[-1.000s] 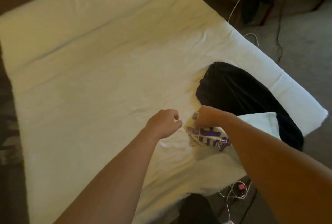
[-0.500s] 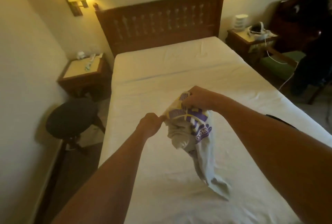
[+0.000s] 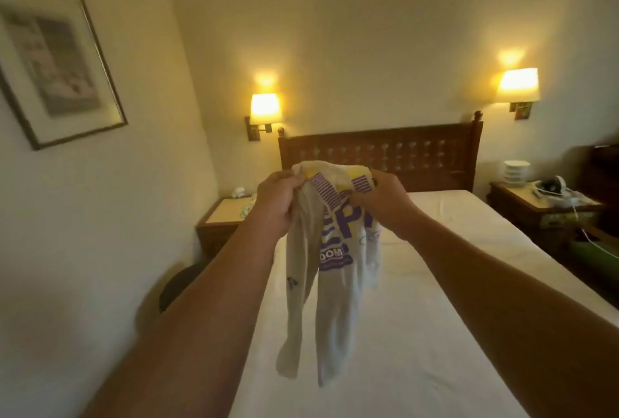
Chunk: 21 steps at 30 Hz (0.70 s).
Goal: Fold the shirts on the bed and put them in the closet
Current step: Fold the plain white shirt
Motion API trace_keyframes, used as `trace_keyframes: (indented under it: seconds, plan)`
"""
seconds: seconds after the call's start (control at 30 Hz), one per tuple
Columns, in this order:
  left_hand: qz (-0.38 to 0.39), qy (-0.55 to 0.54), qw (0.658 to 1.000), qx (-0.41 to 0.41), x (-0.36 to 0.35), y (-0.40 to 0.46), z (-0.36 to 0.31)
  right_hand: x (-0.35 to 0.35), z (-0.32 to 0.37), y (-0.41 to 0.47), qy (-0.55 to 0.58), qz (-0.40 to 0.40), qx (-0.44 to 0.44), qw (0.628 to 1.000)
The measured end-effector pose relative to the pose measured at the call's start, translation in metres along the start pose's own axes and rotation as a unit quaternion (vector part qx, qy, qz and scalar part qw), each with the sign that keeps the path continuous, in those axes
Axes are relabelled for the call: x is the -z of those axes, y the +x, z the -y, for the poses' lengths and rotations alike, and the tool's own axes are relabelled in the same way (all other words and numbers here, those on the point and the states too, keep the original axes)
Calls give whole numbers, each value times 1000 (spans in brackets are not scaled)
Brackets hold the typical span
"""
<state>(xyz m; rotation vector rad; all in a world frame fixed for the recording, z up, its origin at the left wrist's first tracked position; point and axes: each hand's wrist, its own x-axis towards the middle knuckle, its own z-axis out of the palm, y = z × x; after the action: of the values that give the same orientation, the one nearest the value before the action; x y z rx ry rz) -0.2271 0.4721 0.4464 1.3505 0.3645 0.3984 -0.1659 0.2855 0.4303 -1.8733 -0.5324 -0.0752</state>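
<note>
Both hands now raised: left hand (image 3: 276, 201) and right hand (image 3: 385, 198) grip white shirt (image 3: 330, 250) bunched at top, lifted higher above bed (image 3: 418, 317), hanging longer than before.

A: Location type?
B: Bedroom. Indicators: bed (image 3: 418, 334) with wooden headboard (image 3: 382, 156), two lit wall lamps (image 3: 265, 109), nightstands (image 3: 221, 220) on both sides, framed picture (image 3: 53, 62).

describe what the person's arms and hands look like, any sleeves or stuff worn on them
Both forearms are bare as far as the view shows: no sleeve reaches into the picture. The left hand and the right hand wear no gloves, and no watch, bracelet or ring can be made out. No markings show on either arm.
</note>
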Motion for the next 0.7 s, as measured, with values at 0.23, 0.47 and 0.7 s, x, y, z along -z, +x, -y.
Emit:
trace_keyframes:
  seconds: [0.23,0.47,0.7]
  plan:
    - [58,-19,990,-131,-29,16,-79,18,34,30,270,30,-16,962]
    - [98,-9,983,-158,-52,18,-101,35,38,41,386,164,-92,903]
    - [90,92,975,-182,-34,22,-100,36,45,53,218,98,-1,971]
